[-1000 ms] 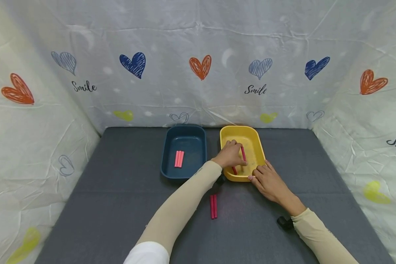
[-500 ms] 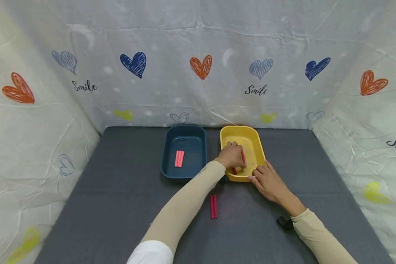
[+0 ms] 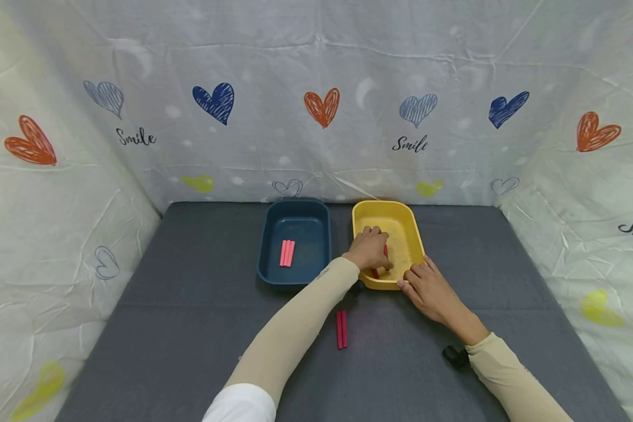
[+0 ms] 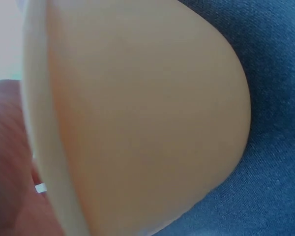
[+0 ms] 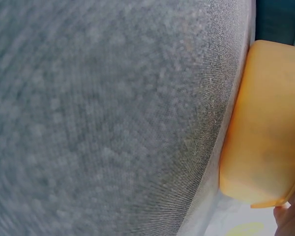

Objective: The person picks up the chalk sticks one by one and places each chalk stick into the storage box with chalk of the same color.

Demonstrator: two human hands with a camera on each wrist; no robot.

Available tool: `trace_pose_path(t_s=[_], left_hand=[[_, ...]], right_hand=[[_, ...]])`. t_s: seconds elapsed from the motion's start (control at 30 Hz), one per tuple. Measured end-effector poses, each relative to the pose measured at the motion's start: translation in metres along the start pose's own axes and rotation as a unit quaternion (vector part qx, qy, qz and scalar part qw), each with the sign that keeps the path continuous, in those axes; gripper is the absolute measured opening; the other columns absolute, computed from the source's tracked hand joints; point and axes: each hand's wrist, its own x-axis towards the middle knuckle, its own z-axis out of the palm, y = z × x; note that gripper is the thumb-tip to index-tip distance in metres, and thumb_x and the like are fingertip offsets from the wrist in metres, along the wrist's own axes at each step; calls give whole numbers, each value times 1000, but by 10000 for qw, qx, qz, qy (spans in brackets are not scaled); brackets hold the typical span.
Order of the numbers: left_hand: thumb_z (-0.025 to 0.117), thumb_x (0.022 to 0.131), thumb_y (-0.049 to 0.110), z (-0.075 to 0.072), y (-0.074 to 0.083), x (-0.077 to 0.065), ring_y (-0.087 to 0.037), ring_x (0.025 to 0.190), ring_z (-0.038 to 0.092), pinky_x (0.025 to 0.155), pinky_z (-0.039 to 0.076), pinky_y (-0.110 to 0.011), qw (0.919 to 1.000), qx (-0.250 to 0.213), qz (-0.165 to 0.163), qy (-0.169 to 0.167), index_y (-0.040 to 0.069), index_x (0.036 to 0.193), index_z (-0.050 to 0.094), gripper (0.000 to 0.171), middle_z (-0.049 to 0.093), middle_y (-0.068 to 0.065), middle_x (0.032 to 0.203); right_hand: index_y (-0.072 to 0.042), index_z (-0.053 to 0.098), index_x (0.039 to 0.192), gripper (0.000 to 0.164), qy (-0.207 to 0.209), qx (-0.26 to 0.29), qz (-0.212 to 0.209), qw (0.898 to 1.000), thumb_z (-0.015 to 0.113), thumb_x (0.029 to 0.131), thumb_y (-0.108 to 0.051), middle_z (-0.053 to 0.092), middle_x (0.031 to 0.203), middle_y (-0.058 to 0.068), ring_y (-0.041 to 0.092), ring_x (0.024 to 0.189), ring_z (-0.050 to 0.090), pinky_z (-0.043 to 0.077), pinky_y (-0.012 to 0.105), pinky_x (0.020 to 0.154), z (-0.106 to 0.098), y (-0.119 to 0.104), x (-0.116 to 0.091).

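In the head view, my left hand (image 3: pixel 369 248) reaches into the yellow tray (image 3: pixel 414 234) and holds a dark pink stick (image 3: pixel 385 251) between fingers and thumb. Part of another dark pink stick (image 3: pixel 375 274) shows below that hand, inside the tray. My right hand (image 3: pixel 431 293) holds the tray's front right corner, thumb on the front rim and fingers at the right side. The left wrist view is mostly filled by the outer wall of the yellow tray (image 4: pixel 147 113), which hides the sticks. The right wrist view catches only some fingers (image 5: pixel 291 219) by the rim.
A dark blue tray (image 3: pixel 268 246) stands left of the yellow one, with 3 light pink sticks (image 3: pixel 287 254) side by side inside. Two dark pink sticks (image 3: pixel 341 330) lie together on the grey cloth (image 3: pixel 200 328) in front. A printed curtain (image 3: pixel 274 146) encloses the back and sides.
My left hand has shifted slightly to the right inside the yellow tray, and the held stick has moved a little left and lower. The right hand and the other sticks stay put.
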Motion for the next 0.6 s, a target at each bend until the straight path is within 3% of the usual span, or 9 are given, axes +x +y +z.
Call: trace_pose_path(t_s=[0.37,0.6], left_hand=[[72,88,40,-3,-7,-9,-24,124,47,109,40,-38,9982,-420,367,235,13,143,50,65,52,-6,138],[70,89,39,-9,-12,-27,-23,124,46,109,40,-39,9938,-774,567,562,15,141,51,61,53,-4,134]], right_hand=[[-14,58,84,23,-27,-19,-20,10000,53,101,-29,54,82,1,22,87,57,29,60,114,-1,0,1],[-15,58,83,23,-12,0,-58,10000,53,101,-29,54,82,0,22,87,57,28,60,114,-2,-1,1]])
